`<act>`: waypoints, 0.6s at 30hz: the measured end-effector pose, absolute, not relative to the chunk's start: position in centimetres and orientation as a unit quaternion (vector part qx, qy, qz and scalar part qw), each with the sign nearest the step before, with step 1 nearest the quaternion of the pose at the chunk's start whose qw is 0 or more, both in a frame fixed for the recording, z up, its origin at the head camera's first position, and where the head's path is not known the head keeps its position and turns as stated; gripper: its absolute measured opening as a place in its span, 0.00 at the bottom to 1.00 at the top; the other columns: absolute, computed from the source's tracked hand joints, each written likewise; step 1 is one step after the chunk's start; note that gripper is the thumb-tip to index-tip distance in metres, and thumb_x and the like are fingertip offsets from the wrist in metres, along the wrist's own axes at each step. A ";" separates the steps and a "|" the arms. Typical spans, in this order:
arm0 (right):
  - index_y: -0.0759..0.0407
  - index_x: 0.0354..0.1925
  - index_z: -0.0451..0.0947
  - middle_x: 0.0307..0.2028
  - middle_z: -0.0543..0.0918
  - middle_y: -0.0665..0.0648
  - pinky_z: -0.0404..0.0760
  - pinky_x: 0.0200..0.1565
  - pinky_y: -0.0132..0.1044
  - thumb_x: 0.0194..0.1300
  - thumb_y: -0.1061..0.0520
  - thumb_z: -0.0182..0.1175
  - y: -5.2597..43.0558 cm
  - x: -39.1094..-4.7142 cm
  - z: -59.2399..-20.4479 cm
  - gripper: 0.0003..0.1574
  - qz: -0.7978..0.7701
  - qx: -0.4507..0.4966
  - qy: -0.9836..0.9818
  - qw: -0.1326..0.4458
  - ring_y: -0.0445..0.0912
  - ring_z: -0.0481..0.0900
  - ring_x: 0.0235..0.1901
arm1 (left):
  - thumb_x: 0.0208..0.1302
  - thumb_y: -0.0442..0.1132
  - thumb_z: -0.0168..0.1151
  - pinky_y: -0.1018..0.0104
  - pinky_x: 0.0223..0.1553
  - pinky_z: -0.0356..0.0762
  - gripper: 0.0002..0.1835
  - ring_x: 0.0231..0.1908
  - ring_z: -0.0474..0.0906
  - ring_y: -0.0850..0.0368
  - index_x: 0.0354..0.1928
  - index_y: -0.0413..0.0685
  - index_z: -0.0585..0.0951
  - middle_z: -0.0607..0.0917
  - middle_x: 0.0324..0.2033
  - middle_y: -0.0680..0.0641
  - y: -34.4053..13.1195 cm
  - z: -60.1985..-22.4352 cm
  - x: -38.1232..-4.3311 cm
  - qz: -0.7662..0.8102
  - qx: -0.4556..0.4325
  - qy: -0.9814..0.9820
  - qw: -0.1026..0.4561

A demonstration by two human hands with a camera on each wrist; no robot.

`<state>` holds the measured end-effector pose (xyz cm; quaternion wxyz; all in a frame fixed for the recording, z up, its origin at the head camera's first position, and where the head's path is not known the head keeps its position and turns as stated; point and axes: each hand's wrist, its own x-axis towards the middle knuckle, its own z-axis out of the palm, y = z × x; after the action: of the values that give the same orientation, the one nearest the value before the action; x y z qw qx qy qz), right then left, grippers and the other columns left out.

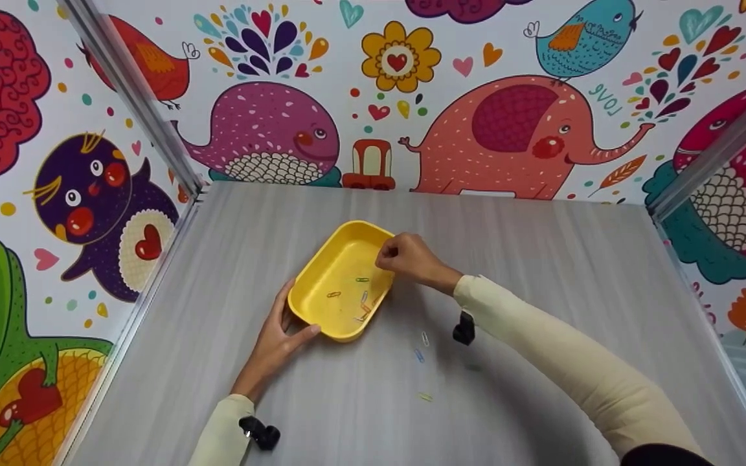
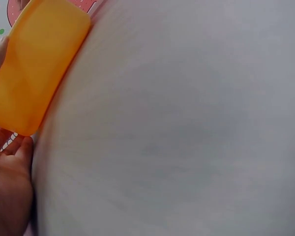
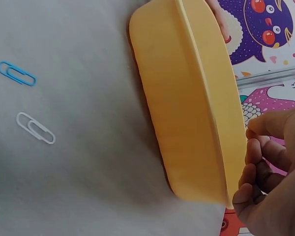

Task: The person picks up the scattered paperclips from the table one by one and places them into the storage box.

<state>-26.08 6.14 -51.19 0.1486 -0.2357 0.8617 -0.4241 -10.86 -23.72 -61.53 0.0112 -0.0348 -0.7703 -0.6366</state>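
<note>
A yellow plastic bin (image 1: pixel 321 268) stands tilted across the table, with several coloured paper clips inside, among them a green paper clip (image 1: pixel 362 279) and an orange paper clip (image 1: pixel 333 294). At its near left corner my left hand (image 1: pixel 272 346) grips it, thumb at the rim and fingers along the outer side. My right hand (image 1: pixel 415 262) is over the bin's right rim, fingers curled. In the right wrist view its fingertips (image 3: pixel 253 147) sit close together beside the bin wall; whether they pinch a small thing is hidden.
Right of the bin lie a white paper clip (image 3: pixel 36 129), a blue paper clip (image 3: pixel 17 73) and a yellow-green paper clip (image 1: pixel 425 396). A dim green paper clip (image 1: pixel 473 367) lies in the right arm's shadow. Cartoon-printed walls (image 1: pixel 386 116) border the grey table (image 1: pixel 250 239).
</note>
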 end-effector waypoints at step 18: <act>0.63 0.37 0.91 0.29 0.84 0.53 0.77 0.34 0.32 0.72 0.62 0.70 3.4 -27.7 -51.4 0.06 -0.342 -0.248 0.892 0.163 0.45 0.77 0.29 | 0.70 0.34 0.77 0.75 0.76 0.58 0.57 0.86 0.54 0.45 0.90 0.54 0.50 0.54 0.88 0.44 -23.9 -61.6 -10.8 -0.634 -0.040 -0.772 0.010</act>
<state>-27.66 3.43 -51.42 0.1633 -0.2481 0.8916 -0.3417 -10.78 -23.86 -61.62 0.0095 -0.0404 -0.7719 -0.6344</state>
